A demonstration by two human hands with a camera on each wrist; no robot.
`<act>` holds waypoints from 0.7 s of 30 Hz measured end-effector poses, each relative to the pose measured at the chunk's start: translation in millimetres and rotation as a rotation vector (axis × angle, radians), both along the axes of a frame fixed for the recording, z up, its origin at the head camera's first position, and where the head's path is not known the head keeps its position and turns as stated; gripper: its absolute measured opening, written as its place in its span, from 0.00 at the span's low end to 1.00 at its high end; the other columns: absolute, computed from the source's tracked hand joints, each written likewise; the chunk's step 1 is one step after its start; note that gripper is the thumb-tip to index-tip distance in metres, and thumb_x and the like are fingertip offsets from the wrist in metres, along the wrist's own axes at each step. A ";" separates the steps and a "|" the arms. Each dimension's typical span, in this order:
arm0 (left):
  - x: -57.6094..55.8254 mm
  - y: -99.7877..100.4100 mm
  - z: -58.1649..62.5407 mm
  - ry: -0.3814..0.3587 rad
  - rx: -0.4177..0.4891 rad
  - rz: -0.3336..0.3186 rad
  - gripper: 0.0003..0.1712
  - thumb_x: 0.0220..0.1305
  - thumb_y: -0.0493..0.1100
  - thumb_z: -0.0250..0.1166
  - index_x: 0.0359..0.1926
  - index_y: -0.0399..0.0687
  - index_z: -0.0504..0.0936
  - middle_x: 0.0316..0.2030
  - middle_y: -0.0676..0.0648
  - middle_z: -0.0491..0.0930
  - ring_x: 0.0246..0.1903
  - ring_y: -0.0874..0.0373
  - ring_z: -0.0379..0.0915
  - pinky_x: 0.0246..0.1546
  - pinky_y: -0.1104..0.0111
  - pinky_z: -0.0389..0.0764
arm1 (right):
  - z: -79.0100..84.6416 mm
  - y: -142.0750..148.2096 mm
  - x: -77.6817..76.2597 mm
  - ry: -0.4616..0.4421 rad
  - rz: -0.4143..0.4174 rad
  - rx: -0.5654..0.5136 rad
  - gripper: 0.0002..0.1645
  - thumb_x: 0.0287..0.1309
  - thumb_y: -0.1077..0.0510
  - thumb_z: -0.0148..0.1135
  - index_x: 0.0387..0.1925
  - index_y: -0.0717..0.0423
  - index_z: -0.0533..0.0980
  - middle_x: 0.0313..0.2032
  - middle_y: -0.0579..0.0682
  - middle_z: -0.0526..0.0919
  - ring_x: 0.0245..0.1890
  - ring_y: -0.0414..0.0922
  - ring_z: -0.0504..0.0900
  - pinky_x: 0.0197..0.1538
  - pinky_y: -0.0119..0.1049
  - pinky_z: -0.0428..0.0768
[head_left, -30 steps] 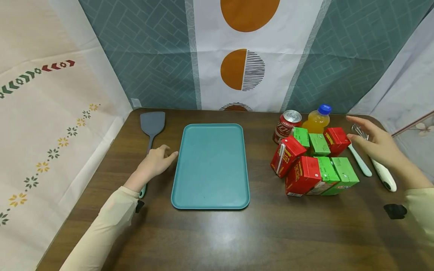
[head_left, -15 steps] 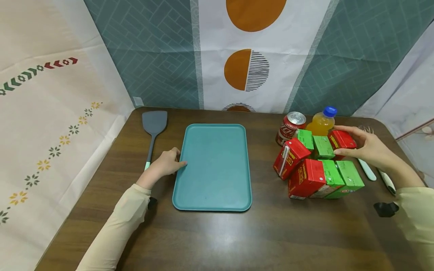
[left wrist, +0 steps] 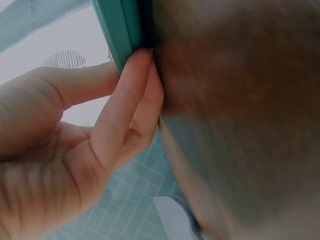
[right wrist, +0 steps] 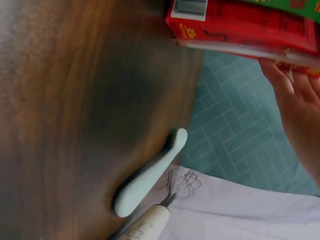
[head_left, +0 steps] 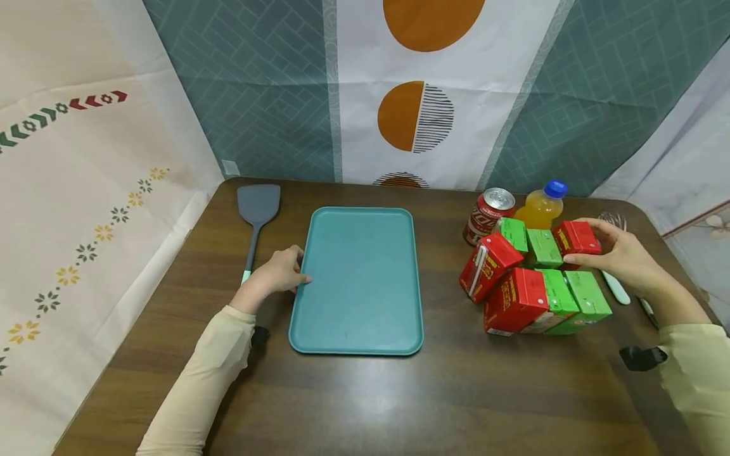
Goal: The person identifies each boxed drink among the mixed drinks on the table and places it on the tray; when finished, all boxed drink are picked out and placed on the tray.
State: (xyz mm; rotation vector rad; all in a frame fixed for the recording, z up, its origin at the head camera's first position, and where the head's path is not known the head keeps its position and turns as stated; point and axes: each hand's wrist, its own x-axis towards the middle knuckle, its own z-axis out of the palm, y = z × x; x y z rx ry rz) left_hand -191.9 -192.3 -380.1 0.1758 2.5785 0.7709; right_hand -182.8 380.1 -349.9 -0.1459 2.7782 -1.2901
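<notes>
My left hand (head_left: pixel 274 271) pinches the left rim of a teal rectangular tray (head_left: pixel 359 285). In the left wrist view the thumb and fingers (left wrist: pixel 127 95) meet at the tray's edge (left wrist: pixel 116 22). Over at the right, my right hand (head_left: pixel 630 259) grips a red drink carton (head_left: pixel 578 235) at the back right of a cluster. Its thumb lies along the front and the fingers reach round behind. The right wrist view shows fingers against the red carton's side (right wrist: pixel 240 22). Green cartons (head_left: pixel 543 247) and a tilted red carton with a straw (head_left: pixel 490 263) stand beside it.
Behind the cartons are a red soda can (head_left: pixel 489 212) and an orange drink bottle (head_left: pixel 542 206) with a blue cap. A pale-handled utensil (right wrist: pixel 150 180) and a whisk (right wrist: pixel 155 220) lie right of them. A grey spatula (head_left: pixel 258 206) lies left of the tray.
My right hand has moved left from beside the red carton and taken hold of it. My left hand has moved right onto the tray's rim and pinches it.
</notes>
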 end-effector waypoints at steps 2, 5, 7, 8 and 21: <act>-0.2 -1.7 1.7 -0.008 -0.005 -0.008 0.35 0.62 0.40 0.63 0.62 0.28 0.57 0.43 0.31 0.75 0.27 0.54 0.80 0.39 0.57 0.77 | 1.7 -2.2 1.9 0.035 -0.029 0.012 0.35 0.52 0.59 0.68 0.60 0.43 0.64 0.37 0.25 0.77 0.35 0.27 0.76 0.33 0.24 0.76; 0.3 -4.8 4.2 -0.022 -0.013 -0.015 0.36 0.61 0.40 0.63 0.62 0.29 0.55 0.42 0.32 0.74 0.30 0.52 0.80 0.40 0.56 0.76 | 6.7 -7.7 5.0 0.093 -0.063 -0.105 0.33 0.52 0.64 0.67 0.58 0.44 0.66 0.38 0.27 0.77 0.35 0.27 0.76 0.34 0.21 0.75; 0.8 -6.7 4.9 -0.026 -0.013 -0.025 0.37 0.61 0.40 0.64 0.62 0.29 0.55 0.42 0.32 0.73 0.31 0.51 0.79 0.40 0.56 0.76 | 13.3 -11.4 7.5 0.136 -0.086 -0.213 0.33 0.51 0.69 0.66 0.57 0.46 0.68 0.39 0.30 0.78 0.35 0.28 0.77 0.34 0.20 0.75; 1.0 -7.6 4.9 -0.027 -0.015 -0.032 0.37 0.61 0.40 0.63 0.63 0.29 0.55 0.41 0.33 0.73 0.31 0.51 0.79 0.40 0.57 0.75 | 17.5 -12.9 9.3 0.166 -0.100 -0.243 0.33 0.50 0.71 0.65 0.57 0.47 0.69 0.39 0.31 0.79 0.35 0.28 0.77 0.33 0.20 0.75; 0.6 -6.0 5.2 -0.020 -0.032 -0.132 0.42 0.58 0.36 0.62 0.66 0.24 0.49 0.38 0.36 0.74 0.37 0.47 0.73 0.40 0.58 0.73 | 80.6 -44.4 43.8 0.560 -0.139 -0.541 0.36 0.36 0.84 0.63 0.53 0.67 0.72 0.43 0.52 0.80 0.37 0.40 0.78 0.39 0.20 0.76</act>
